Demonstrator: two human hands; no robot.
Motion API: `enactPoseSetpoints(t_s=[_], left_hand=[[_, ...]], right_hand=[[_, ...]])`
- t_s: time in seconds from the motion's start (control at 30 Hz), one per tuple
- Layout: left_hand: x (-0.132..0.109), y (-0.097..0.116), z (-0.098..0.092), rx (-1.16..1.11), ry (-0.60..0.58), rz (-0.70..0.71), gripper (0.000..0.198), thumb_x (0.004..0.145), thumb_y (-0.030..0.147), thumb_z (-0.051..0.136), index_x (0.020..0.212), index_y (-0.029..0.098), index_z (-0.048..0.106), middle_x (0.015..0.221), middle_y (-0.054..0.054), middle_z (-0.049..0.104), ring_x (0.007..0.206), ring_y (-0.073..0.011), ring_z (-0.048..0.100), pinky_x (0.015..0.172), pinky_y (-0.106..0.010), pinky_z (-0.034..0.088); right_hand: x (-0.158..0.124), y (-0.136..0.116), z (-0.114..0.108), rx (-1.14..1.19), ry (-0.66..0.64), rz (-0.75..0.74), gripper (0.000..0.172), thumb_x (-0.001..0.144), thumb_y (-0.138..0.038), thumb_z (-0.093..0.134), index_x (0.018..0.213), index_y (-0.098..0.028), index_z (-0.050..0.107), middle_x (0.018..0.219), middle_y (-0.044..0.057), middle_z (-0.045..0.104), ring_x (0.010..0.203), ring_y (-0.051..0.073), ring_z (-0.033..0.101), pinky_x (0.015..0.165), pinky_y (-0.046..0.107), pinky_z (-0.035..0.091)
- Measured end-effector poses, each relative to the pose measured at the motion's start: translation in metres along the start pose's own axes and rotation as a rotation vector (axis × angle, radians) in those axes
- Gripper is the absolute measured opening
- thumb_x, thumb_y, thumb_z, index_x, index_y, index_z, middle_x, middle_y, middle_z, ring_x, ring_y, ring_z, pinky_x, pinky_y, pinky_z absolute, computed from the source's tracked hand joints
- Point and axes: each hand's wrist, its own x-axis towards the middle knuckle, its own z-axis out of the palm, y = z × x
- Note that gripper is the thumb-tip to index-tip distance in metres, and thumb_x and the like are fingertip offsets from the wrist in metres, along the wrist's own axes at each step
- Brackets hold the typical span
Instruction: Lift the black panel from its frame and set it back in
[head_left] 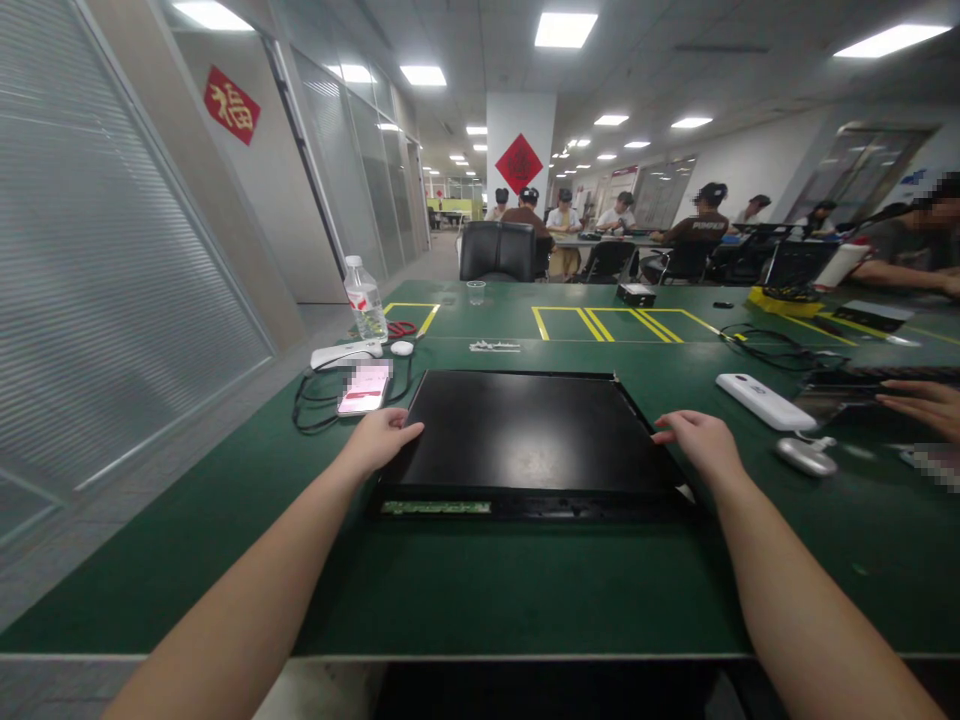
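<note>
A black display panel (525, 425) lies flat on the green table, its screen facing up. Along its near edge runs a dark strip with a green circuit board (435, 508) exposed at the left. My left hand (381, 440) grips the panel's left side, thumb over the top edge and fingertips partly hidden behind it. On the opposite side, my right hand (701, 445) has its bent fingers closed on the right edge. A small light-coloured tab (685, 493) shows at the near right corner.
Left of the panel are a phone (365, 388), a white device with cables (345, 354), a water bottle (365, 300) and red-handled scissors (402, 328). Beyond it lie small white pieces (495, 346). A white power bank (765, 401) and another person's hand (926, 405) are at right.
</note>
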Motion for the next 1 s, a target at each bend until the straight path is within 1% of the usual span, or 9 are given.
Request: enactPoseSetpoints(t_s=[0.07,0.13,0.2,0.3,0.43,0.6,0.73,1.0], left_hand=[[-0.001,0.003,0.001,-0.034,0.005,-0.004,0.041,0.053,0.048,0.086,0.079,0.019,0.074,0.077,-0.008,0.076,0.078,-0.0294,0.069,0.068,-0.035,0.049],[-0.002,0.004,0.002,-0.05,0.002,-0.002,0.041,0.055,0.048,0.085,0.082,0.019,0.075,0.08,-0.009,0.077,0.079,-0.0299,0.07,0.068,-0.035,0.049],[-0.002,0.003,0.003,-0.008,-0.004,0.015,0.037,0.057,0.047,0.083,0.079,0.019,0.074,0.076,-0.008,0.075,0.078,-0.0294,0.069,0.067,-0.033,0.047],[-0.001,0.0,0.004,0.09,-0.008,0.04,0.03,0.061,0.046,0.079,0.072,0.02,0.07,0.066,-0.005,0.068,0.072,-0.0272,0.065,0.064,-0.032,0.043],[-0.001,0.0,0.004,0.135,0.007,0.055,0.026,0.062,0.044,0.077,0.069,0.022,0.068,0.061,-0.002,0.061,0.069,-0.0257,0.061,0.063,-0.031,0.038],[-0.001,0.001,0.005,0.231,0.011,0.06,0.025,0.066,0.045,0.074,0.064,0.022,0.064,0.056,0.0,0.054,0.061,-0.0223,0.053,0.06,-0.031,0.031],[0.0,0.0,0.006,0.293,0.019,0.088,0.027,0.069,0.045,0.071,0.06,0.023,0.057,0.054,0.002,0.048,0.058,-0.02,0.048,0.059,-0.031,0.027],[-0.001,0.002,0.006,0.342,0.024,0.111,0.026,0.072,0.043,0.069,0.06,0.024,0.056,0.056,0.001,0.052,0.059,-0.0206,0.051,0.058,-0.031,0.029]], right_hand=[[0.0,0.001,0.001,0.01,0.007,-0.013,0.026,0.071,-0.039,0.057,0.079,-0.023,0.076,0.071,0.008,0.076,0.078,0.029,0.068,0.063,0.036,0.043],[0.0,0.001,0.001,0.004,0.016,-0.029,0.025,0.071,-0.038,0.057,0.078,-0.023,0.075,0.071,0.008,0.076,0.079,0.03,0.069,0.063,0.036,0.043],[-0.001,0.001,0.002,-0.024,0.024,-0.038,0.025,0.072,-0.038,0.056,0.079,-0.023,0.076,0.072,0.007,0.077,0.081,0.03,0.069,0.064,0.036,0.043],[-0.005,-0.003,0.002,-0.077,0.033,-0.047,0.025,0.073,-0.038,0.056,0.08,-0.024,0.076,0.074,0.006,0.077,0.081,0.028,0.068,0.064,0.035,0.042],[-0.01,-0.009,0.003,-0.153,0.04,-0.052,0.025,0.075,-0.036,0.055,0.08,-0.026,0.077,0.077,0.005,0.077,0.077,0.026,0.067,0.063,0.035,0.041],[-0.011,-0.011,0.006,-0.279,0.074,-0.108,0.025,0.076,-0.038,0.055,0.078,-0.026,0.077,0.078,0.007,0.077,0.071,0.025,0.065,0.059,0.034,0.038],[-0.012,-0.011,0.008,-0.337,0.086,-0.129,0.027,0.078,-0.04,0.055,0.08,-0.027,0.079,0.076,0.007,0.075,0.071,0.025,0.065,0.059,0.033,0.038],[-0.018,-0.018,0.006,-0.4,0.065,-0.122,0.028,0.081,-0.041,0.054,0.083,-0.028,0.079,0.079,0.007,0.076,0.074,0.026,0.066,0.06,0.034,0.038]])
